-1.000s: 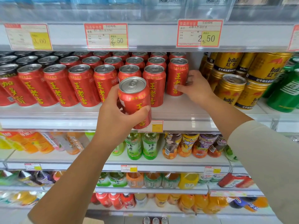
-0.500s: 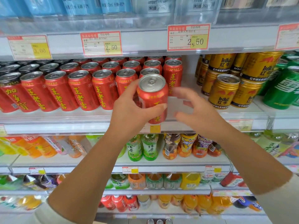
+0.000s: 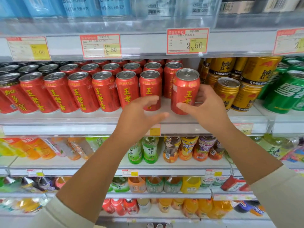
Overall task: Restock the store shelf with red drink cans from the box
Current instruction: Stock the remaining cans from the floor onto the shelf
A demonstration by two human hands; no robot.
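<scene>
My right hand (image 3: pixel 209 109) gripped the red can (image 3: pixel 185 86), thumb across its front and fingers wrapped behind. It was at the right end of the front row on the shelf (image 3: pixel 65 122), and I could not tell whether its base was fully down. My left hand (image 3: pixel 139 114) hung open, holding nothing, just in front of the neighbouring red cans (image 3: pixel 102 91).

The can stood near the shelf's front lip, a little forward of its row. I judged that a tilted or early release could send it over the edge. A nudge to the right would knock the gold cans (image 3: pixel 228 92) just beside it. One to the left would bump the packed row. My idle left hand could also catch a front can if it pulled away carelessly.

Another red can stood directly behind, limiting how far back mine could go. Green cans (image 3: pixel 286 94) sat beyond the gold ones, price tags (image 3: pixel 187 41) hung on the rail above, and tea and juice bottles (image 3: pixel 149 150) filled the shelf below. The box was out of view.
</scene>
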